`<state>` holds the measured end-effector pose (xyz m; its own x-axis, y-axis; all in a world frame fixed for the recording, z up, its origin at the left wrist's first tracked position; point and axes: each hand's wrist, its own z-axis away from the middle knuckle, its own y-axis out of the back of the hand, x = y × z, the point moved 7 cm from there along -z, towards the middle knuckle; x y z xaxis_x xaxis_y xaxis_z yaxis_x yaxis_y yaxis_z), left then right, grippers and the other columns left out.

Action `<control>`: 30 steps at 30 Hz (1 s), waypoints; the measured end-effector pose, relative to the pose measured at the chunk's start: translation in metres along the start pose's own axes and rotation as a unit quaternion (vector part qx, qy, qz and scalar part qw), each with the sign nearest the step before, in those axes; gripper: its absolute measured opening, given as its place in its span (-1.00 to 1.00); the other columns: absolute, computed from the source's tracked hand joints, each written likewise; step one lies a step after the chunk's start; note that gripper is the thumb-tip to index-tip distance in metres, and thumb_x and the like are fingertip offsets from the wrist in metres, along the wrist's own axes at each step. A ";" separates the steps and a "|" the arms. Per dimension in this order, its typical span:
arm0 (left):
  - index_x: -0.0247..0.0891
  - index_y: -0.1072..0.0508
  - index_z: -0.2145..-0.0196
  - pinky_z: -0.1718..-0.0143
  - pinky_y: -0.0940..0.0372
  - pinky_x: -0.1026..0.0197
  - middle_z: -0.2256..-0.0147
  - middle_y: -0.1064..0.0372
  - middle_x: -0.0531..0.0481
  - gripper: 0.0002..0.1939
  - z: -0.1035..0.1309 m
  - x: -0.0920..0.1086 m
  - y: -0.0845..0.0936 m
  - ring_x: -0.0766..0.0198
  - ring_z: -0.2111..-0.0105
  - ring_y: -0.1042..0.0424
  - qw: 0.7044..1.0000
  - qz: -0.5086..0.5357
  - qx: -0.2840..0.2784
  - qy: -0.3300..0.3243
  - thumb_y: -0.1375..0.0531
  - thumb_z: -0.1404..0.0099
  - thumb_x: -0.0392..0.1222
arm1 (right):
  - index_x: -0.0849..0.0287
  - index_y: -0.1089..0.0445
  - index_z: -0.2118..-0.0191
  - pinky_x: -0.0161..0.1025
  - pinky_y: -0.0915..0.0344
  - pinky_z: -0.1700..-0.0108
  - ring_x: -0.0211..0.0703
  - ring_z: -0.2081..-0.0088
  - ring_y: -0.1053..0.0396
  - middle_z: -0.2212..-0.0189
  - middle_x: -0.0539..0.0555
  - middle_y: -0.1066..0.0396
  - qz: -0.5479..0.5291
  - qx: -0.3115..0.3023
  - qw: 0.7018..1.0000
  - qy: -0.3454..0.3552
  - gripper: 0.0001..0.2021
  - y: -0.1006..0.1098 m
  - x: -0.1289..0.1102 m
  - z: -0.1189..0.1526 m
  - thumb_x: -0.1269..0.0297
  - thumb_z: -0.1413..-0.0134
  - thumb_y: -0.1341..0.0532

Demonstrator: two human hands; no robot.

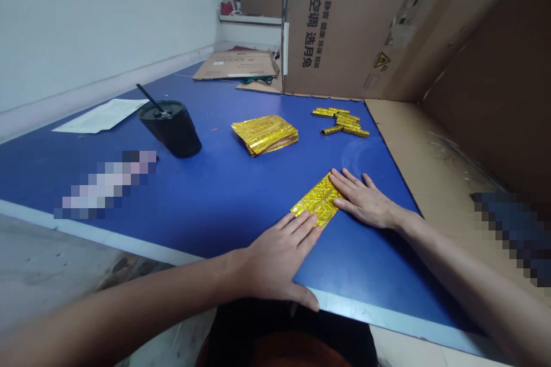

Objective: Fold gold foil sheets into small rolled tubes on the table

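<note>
Left forearm: enters from the lower left corner of the head view and extends inward, bare along its visible length. Left wrist: nearly straight. Left hand [275, 261]: palm down, open; four fingers [301, 223] extended forward and to the right, slightly separated; thumb spread away toward the person's body, near the front edge of the worktop [344, 301]. Right forearm: bare, enters from the lower right, angled forward and to the left. Right hand [365, 202]: palm down, open, fingers extended to the left, slightly spaced. The hands are apart, the right farther forward.
</note>
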<state>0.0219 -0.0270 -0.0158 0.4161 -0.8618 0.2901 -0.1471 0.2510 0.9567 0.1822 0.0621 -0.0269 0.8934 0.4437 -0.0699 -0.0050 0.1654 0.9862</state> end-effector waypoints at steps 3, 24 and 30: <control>-0.46 0.08 -0.18 -0.17 0.35 -0.03 -0.19 0.21 -0.34 0.02 -0.002 0.002 -0.001 -0.03 -0.20 0.24 1.000 0.009 0.002 0.006 0.15 -0.03 0.45 | 0.13 0.27 -0.25 0.27 0.29 -0.12 0.04 -0.23 0.36 -0.25 0.08 0.32 -0.008 -0.005 1.000 0.004 -0.36 0.001 0.000 -0.001 -0.09 -0.12 0.24; -0.43 -0.08 -0.11 -0.15 0.29 -0.04 -0.16 0.08 -0.36 -0.04 -0.006 0.002 0.006 -0.08 -0.18 0.16 0.998 0.001 0.054 -0.011 0.12 -0.02 0.45 | 0.29 0.33 -0.25 0.08 0.29 -0.19 -0.06 -0.24 0.37 -0.24 0.22 0.35 -0.060 -0.006 0.987 0.148 -0.29 0.000 -0.090 0.024 -0.08 -0.12 0.15; -0.47 -0.01 -0.15 -0.15 0.27 -0.01 -0.15 0.06 -0.36 0.00 -0.004 0.003 0.004 -0.06 -0.16 0.09 0.999 -0.010 0.037 -0.003 0.19 -0.03 0.46 | 0.22 0.28 -0.25 0.15 0.31 -0.17 -0.03 -0.23 0.37 -0.25 0.16 0.32 0.006 0.005 0.999 0.040 -0.35 -0.004 -0.020 0.003 -0.07 -0.14 0.25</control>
<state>0.0259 -0.0267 -0.0116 0.4143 -0.8692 0.2699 -0.2048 0.1999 0.9582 0.1653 0.0498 -0.0293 0.8545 0.5147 -0.0697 -0.0107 0.1515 0.9884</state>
